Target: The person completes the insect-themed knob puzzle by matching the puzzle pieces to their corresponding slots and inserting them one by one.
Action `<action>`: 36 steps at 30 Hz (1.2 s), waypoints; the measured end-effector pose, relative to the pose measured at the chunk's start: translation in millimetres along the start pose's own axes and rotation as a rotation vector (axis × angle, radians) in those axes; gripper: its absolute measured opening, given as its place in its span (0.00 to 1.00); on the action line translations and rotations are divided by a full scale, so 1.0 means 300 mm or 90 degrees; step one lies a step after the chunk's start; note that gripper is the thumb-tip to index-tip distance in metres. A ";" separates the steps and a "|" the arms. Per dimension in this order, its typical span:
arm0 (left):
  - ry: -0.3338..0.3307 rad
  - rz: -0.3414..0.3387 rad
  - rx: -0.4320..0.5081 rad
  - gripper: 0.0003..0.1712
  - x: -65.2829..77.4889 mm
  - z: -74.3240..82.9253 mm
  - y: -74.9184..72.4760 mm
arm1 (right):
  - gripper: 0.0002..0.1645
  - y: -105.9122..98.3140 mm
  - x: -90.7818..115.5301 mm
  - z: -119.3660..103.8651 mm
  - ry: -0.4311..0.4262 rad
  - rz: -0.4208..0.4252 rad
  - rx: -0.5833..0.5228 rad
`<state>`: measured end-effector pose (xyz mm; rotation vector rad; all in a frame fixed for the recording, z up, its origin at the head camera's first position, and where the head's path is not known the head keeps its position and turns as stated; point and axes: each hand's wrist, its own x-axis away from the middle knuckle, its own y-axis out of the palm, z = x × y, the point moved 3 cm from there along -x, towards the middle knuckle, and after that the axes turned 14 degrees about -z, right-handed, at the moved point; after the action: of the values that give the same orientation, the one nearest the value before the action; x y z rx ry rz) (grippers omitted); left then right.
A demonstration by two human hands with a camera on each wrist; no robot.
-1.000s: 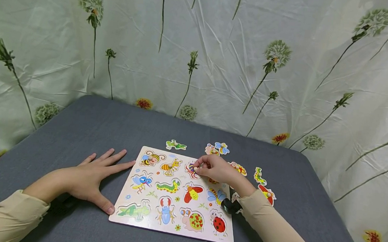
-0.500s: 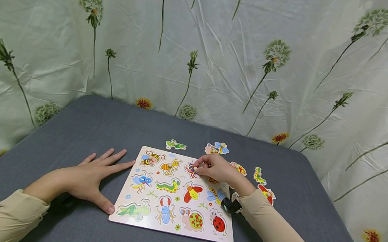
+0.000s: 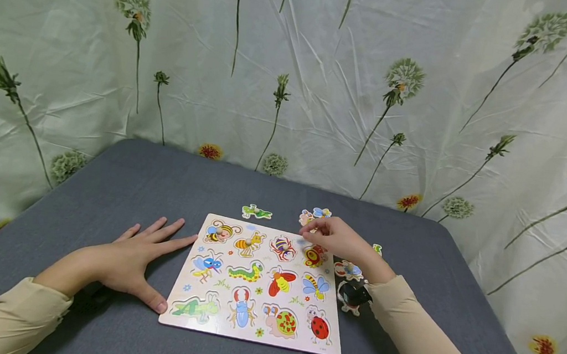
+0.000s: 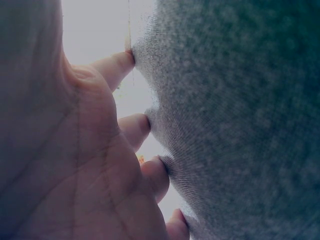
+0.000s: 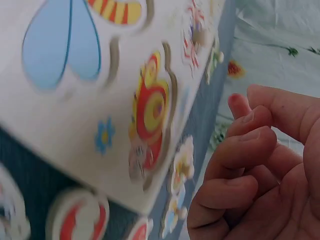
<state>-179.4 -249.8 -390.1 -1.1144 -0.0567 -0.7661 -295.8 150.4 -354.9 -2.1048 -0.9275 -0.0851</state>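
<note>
A wooden peg puzzle board point(image 3: 219, 327) with insect pictures lies on the table. Its spider piece point(image 3: 283, 249), bee piece point(image 3: 220, 232) and a striped yellow insect piece point(image 3: 249, 244) sit in the top row. My left hand point(image 3: 132, 262) rests spread on the cloth, thumb and index fingertip touching the board's left edge. Above the board's top right corner is my right hand point(image 3: 341, 240), fingers loosely bent and nothing seen in them. The right wrist view shows this hand point(image 5: 260, 165) apart from the red butterfly picture point(image 5: 151, 110).
Behind the board lie a grasshopper piece point(image 3: 257, 212), a snail piece point(image 3: 305, 217) and a blue-winged dragonfly piece point(image 3: 323, 212). More pieces, like a red and blue one point(image 3: 348, 270), lie along the right side, some hidden by my right arm. A flowered curtain point(image 3: 193, 53) hangs behind.
My right hand has let go of the spider piece's knob and moved up and to the right. The spider piece stays on the board. My left hand has not moved.
</note>
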 end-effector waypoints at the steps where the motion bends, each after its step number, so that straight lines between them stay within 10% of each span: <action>1: 0.000 0.000 0.000 0.77 0.000 0.000 0.000 | 0.15 -0.009 0.007 0.004 -0.002 0.005 -0.004; 36: 0.011 -0.003 0.005 0.75 0.001 -0.005 0.001 | 0.18 -0.125 0.149 0.213 0.062 0.059 -0.028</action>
<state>-179.4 -251.1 -390.9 -1.0997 -0.0470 -0.7788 -302.9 236.6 -357.0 -2.1611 -0.7751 -0.1598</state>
